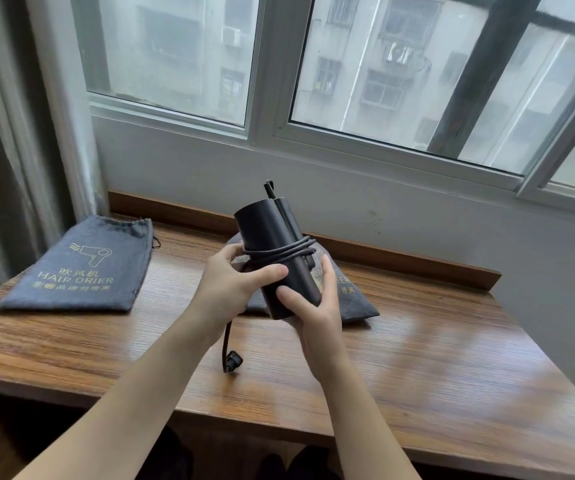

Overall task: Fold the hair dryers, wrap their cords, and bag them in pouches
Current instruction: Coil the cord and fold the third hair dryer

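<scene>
A black folded hair dryer (272, 233) is held up over the wooden table (435, 358), tilted with its barrel pointing up and left. Its black cord (279, 252) runs in a few loops round the body. My left hand (234, 285) grips the dryer's left side, thumb across the front. My right hand (317, 306) holds its lower end from the right. The cord's free end hangs below my hands, and the plug (232, 362) rests on the table. A flat grey pouch (82, 268) printed "HAIR DRIER" lies at the left. A second, bulging grey pouch (352, 299) lies behind the dryer.
A raised wooden lip (400, 259) runs along the table's back edge under a white wall and a sliding window (365, 81). A grey curtain (5, 133) hangs at the far left. The table's front edge is close to me.
</scene>
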Demonstrator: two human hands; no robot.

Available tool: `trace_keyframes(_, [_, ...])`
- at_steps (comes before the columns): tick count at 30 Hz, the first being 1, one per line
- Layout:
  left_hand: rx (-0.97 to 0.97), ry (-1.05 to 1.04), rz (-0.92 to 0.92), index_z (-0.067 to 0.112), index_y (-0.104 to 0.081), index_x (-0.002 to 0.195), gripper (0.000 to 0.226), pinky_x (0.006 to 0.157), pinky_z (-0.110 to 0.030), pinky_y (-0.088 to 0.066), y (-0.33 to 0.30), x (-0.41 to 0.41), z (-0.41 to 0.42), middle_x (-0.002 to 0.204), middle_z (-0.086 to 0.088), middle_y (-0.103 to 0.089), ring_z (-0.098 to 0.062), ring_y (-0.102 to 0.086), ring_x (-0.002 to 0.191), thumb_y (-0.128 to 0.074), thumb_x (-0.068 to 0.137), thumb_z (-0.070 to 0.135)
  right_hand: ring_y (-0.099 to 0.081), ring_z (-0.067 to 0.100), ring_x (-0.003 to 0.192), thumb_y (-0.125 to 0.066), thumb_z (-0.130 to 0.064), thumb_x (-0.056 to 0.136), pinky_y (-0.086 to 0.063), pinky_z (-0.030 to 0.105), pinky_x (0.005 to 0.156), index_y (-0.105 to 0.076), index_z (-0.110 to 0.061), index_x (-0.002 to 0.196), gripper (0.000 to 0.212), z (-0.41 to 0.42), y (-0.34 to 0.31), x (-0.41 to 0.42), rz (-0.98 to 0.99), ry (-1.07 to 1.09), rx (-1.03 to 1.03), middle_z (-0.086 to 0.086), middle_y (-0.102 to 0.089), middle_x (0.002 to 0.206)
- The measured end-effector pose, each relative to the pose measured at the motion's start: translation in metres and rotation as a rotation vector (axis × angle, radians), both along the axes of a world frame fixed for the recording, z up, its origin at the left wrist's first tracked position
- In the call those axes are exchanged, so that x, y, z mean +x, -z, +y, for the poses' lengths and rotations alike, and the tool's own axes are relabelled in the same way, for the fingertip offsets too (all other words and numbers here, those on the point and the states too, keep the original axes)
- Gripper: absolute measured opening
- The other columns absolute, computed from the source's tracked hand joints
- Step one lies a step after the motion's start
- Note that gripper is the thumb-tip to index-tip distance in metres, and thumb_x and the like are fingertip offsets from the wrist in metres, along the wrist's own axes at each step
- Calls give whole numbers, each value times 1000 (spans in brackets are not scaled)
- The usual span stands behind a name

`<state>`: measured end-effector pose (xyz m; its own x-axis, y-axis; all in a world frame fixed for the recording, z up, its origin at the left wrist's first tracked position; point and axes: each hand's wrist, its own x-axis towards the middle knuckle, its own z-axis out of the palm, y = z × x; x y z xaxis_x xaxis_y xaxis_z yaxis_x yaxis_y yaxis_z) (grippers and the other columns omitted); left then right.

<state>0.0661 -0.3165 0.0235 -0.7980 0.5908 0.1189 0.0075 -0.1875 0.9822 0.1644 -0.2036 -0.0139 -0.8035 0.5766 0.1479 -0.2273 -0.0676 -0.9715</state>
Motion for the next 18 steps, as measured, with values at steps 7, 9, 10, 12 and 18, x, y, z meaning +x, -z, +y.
trace_keyframes(7, [-62, 67, 32, 28, -68, 110, 30, 45, -21, -40, 2, -6, -3, 95, -1, -76, -11, -67, 73, -78, 81, 24, -69, 26, 107, -75, -19, 79, -59, 43, 81, -42, -26, 142, 72, -1, -10, 0, 35, 18, 15, 8, -66, 121])
trace_keyframes(9, [-66, 78, 23, 28, -69, 109, 30, 46, -21, -40, 4, -7, -2, 95, -2, -76, -11, -64, 68, -78, 81, 23, -67, 14, 108, -80, -20, 78, -59, 34, 85, -25, -38, 150, 93, -4, -9, 0, 19, 127, 214, -3, -63, 123])
trace_keyframes(10, [-66, 86, 11, 28, -69, 108, 31, 49, -24, -42, 5, -7, -1, 96, -3, -76, -12, -66, 68, -79, 80, 23, -65, 9, 109, -82, -21, 78, -57, 30, 87, -15, -43, 152, 102, -6, -8, -1, 5, 160, 315, -8, -61, 123])
trace_keyframes(12, [-58, 87, -5, 26, -68, 108, 33, 49, -28, -44, 5, -6, -1, 97, -4, -75, -11, -67, 65, -80, 78, 25, -63, 5, 110, -83, -20, 78, -56, 25, 88, -4, -44, 153, 112, -11, -6, 0, -4, 185, 437, -14, -60, 123])
trace_keyframes(18, [-63, 94, 47, 30, -67, 110, 34, 73, -55, -52, 0, -5, -3, 97, 0, -77, -27, -71, 96, -79, 79, 21, -65, 19, 113, -78, -6, 77, -58, 46, 91, -4, -42, 154, 112, -6, -6, 4, 84, 88, 280, 2, -60, 129])
